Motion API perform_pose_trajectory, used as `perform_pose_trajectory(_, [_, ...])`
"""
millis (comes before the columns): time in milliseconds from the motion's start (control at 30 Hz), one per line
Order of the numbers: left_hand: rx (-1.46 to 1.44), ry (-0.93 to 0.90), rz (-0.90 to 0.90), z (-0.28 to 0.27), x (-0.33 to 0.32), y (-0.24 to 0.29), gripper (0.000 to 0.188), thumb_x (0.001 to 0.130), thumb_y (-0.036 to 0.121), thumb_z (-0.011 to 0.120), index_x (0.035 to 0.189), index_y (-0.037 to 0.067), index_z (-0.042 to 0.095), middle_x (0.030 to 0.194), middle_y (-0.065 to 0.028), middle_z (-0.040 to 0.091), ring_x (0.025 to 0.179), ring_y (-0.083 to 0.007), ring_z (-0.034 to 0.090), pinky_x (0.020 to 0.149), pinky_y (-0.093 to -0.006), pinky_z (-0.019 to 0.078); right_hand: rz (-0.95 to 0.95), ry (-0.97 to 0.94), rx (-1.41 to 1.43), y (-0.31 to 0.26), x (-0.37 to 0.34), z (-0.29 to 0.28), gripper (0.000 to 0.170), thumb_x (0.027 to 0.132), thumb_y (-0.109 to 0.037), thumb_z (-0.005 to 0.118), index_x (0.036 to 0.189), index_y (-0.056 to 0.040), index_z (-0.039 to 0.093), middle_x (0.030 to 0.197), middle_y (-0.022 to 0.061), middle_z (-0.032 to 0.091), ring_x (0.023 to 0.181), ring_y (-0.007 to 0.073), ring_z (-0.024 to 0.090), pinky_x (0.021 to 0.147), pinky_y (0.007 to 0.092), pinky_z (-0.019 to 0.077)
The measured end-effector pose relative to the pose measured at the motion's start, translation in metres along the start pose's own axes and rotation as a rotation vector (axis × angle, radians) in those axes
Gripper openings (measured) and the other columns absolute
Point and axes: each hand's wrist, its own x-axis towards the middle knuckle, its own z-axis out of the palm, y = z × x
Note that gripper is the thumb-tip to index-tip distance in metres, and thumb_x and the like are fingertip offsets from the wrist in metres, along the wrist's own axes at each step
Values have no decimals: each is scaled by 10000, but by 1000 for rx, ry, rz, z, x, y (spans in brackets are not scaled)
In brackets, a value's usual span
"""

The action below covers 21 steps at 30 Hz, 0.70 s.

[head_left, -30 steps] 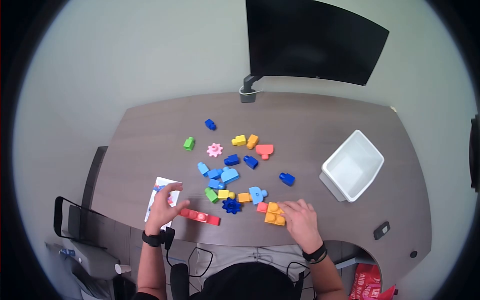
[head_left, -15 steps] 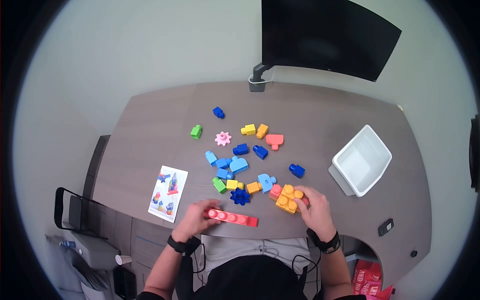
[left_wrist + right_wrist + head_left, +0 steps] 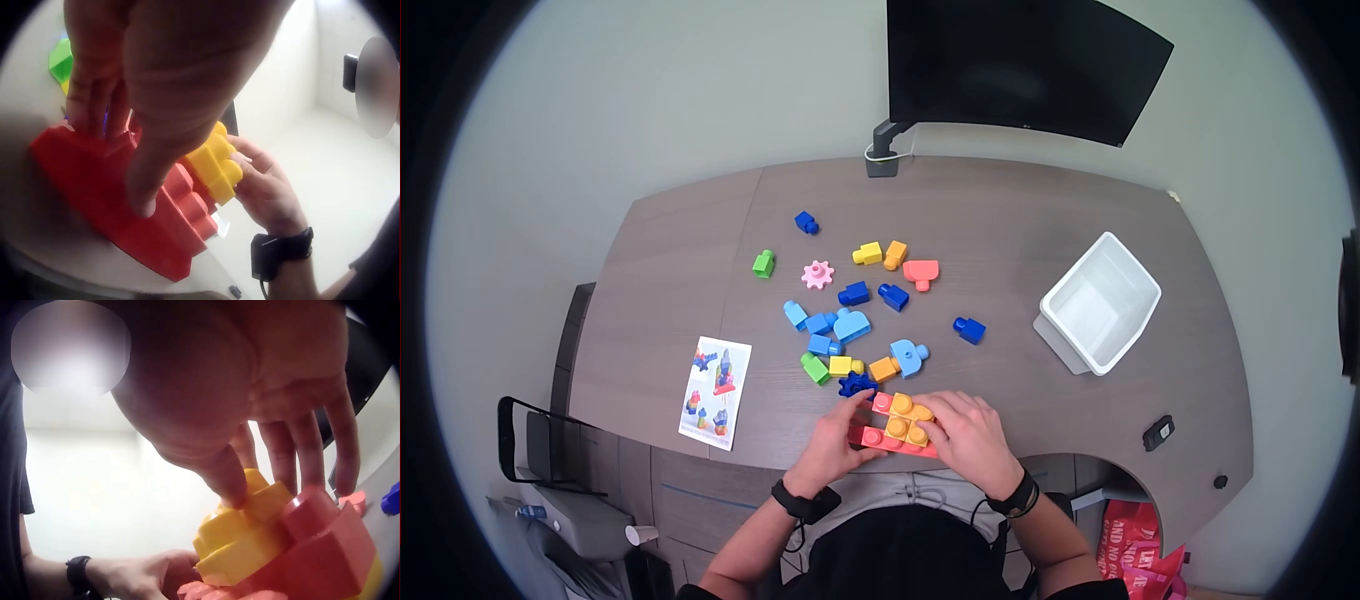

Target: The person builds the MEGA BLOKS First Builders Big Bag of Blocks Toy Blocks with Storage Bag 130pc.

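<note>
The left hand (image 3: 828, 446) grasps the long red strip (image 3: 874, 437), thumb along its near side and fingers round the far side. The right hand (image 3: 973, 438) pinches the yellow block (image 3: 908, 417), and a short red brick (image 3: 882, 402) sits against that block. Half a second ago strip and block were well apart; now they are together at the near edge of the tabletop (image 3: 1000, 210), the block just beyond the strip's studs. I judge this to be a lining-up or joining step; whether the block is seated on the strip, I cannot tell.

Just beyond the left fingertips lies one dark blue gear (image 3: 858, 386). Further out I count seventeen more loose pieces: four dark blue bricks (image 3: 969, 330), five light blue pieces (image 3: 853, 325) (two of them larger and rounded), two green bricks (image 3: 815, 368), two yellow bricks (image 3: 845, 366), two orange bricks (image 3: 884, 370), one coral piece (image 3: 921, 271) and one pink gear (image 3: 818, 275).

Outside the cluster are one picture sheet (image 3: 715, 392) on the left, one white bin (image 3: 1100, 305) on the right, one small black device (image 3: 1158, 432) nearer the right edge, and one monitor (image 3: 1030, 70) at the back.
</note>
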Motion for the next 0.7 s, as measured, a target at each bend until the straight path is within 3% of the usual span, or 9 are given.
perform_pose_trajectory(133, [-21, 36, -35, 3, -2, -2, 1043, 746, 104, 1068, 1642, 72, 535, 1392, -168, 726, 1181, -268, 799, 956, -408, 711, 6, -59, -8, 2, -2, 4, 335, 987, -132, 804, 1316, -89, 765, 1167, 102, 793, 1069, 356, 738, 928, 486, 588])
perform_pose_trajectory(233, [-69, 30, -64, 2, -1, 0, 1052, 722, 171, 1081, 1621, 48, 548, 1443, -209, 686, 1257, -359, 752, 1053, -450, 649, -12, -120, -35, 4, -7, 9, 349, 986, -143, 808, 1327, -90, 759, 1193, 105, 794, 1080, 354, 732, 949, 486, 583])
perform_pose_trajectory(433, [72, 55, 133, -9, 1, 26, 910, 804, 364, 1039, 1557, 62, 627, 1489, -195, 683, 1360, -413, 670, 1165, -483, 546, 15, -132, 36, 4, -9, 10, 424, 969, -201, 850, 1363, -82, 744, 1270, 118, 792, 1120, 368, 725, 1000, 496, 572])
perform_pose_trajectory(700, [90, -19, 207, -9, 9, 30, 740, 841, 312, 998, 1489, 92, 716, 1416, -164, 749, 1309, -393, 693, 1128, -474, 558, 0, -155, 33, 6, -14, 9, 573, 940, -247, 881, 1461, -79, 712, 1357, 135, 776, 1186, 366, 723, 1043, 485, 562])
